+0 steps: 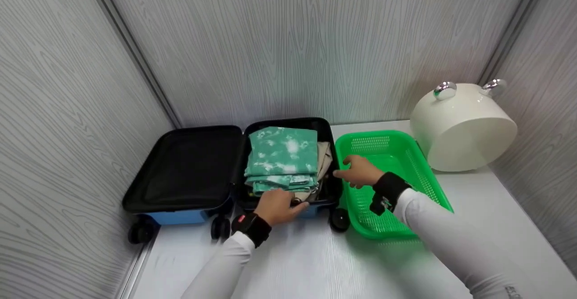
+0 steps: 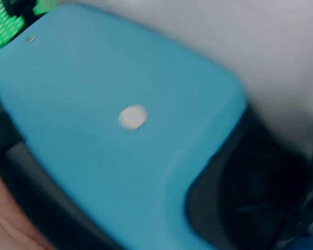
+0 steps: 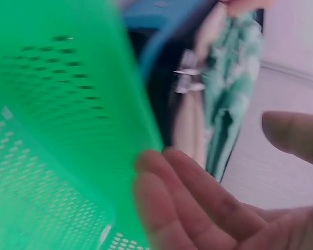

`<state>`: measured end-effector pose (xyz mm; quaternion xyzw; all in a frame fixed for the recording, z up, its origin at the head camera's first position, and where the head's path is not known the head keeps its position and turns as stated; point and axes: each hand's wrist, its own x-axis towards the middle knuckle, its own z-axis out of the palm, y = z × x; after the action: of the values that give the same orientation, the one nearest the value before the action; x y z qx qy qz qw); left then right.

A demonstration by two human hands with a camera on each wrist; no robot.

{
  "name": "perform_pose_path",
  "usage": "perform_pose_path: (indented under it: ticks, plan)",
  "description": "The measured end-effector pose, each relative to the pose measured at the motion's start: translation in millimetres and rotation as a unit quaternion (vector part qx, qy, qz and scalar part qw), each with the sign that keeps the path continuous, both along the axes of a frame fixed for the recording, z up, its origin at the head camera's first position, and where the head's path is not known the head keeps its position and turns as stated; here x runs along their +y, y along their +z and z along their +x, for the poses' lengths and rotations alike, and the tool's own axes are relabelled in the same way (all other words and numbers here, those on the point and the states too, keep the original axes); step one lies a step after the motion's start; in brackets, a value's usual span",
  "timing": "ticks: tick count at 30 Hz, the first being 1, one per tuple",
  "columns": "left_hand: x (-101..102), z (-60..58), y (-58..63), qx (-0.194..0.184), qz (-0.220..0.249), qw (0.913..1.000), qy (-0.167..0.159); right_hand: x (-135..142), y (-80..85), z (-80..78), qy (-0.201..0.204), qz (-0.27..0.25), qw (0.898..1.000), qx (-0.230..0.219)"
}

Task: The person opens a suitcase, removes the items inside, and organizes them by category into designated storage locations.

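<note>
A blue suitcase (image 2: 83, 99) lies spread wide, its black-lined lid half (image 1: 189, 168) on the left. In the other half sits a folded green-and-white tie-dye cloth (image 1: 284, 152) on top of a beige garment (image 1: 323, 157). My left hand (image 1: 277, 206) rests at the front rim by the cloth's near edge, thumb pointing right; its fingertips are partly hidden. Between suitcase and basket hovers my right hand (image 1: 363, 171), thumb apart from the fingers and nothing held. In the right wrist view, its fingers (image 3: 161, 208) are close to the basket's wall.
A green plastic basket (image 1: 432, 179) stands right of the suitcase. Behind it, a cream-white pot-like container (image 1: 464, 127) with shiny metal knobs lies on its side by the corner. Black suitcase wheels (image 1: 339, 220) stick out at the front. Panel walls enclose the white table (image 1: 288, 267).
</note>
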<state>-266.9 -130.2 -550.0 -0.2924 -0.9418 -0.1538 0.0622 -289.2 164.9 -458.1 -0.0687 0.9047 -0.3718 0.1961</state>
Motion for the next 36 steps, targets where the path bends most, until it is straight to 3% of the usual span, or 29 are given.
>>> perform_pose_path:
  ticks: [4,7,9,12,16,21,24,31,34,36]
  plan:
    - [0,-9.5,20.0,-0.006,0.047,0.9989,0.003,-14,3.2,-13.1,-0.047,-0.045,0.998,0.017]
    - [-4,-20.6,37.5,-0.018,0.111,0.9929,0.038,-25,3.4,-20.7,-0.082,-0.103,0.991,0.003]
    - [-8,-30.1,46.6,-0.031,0.164,0.9827,0.082,-31,3.2,-24.6,-0.103,-0.152,0.983,-0.014]
    - [-18,-45.0,56.6,-0.050,0.219,0.9607,0.163,-40,2.1,-28.7,-0.127,-0.220,0.966,-0.046]
    - [-33,-64.4,62.6,-0.111,0.208,0.9396,0.248,-50,-3.1,-33.1,-0.153,-0.264,0.949,-0.080]
    - [-46,-84.5,63.5,-0.211,0.163,0.9181,0.293,-60,-12.0,-36.3,-0.176,-0.282,0.936,-0.111]
    - [-51,-98.6,56.0,-0.253,0.146,0.9086,0.298,-66,-18.2,-37.0,-0.183,-0.277,0.936,-0.118]
    - [-62,-143.8,-2.9,-0.298,0.129,0.9054,0.274,-77,-30.5,-32.5,-0.175,-0.249,0.946,-0.114]
    - [-66,-152.6,-17.9,-0.307,0.142,0.9025,0.267,-81,-34.6,-32.2,-0.174,-0.235,0.950,-0.113]
    - [-66,-153.0,-19.7,-0.314,0.148,0.8995,0.265,-83,-37.8,-32.8,-0.173,-0.227,0.952,-0.109]
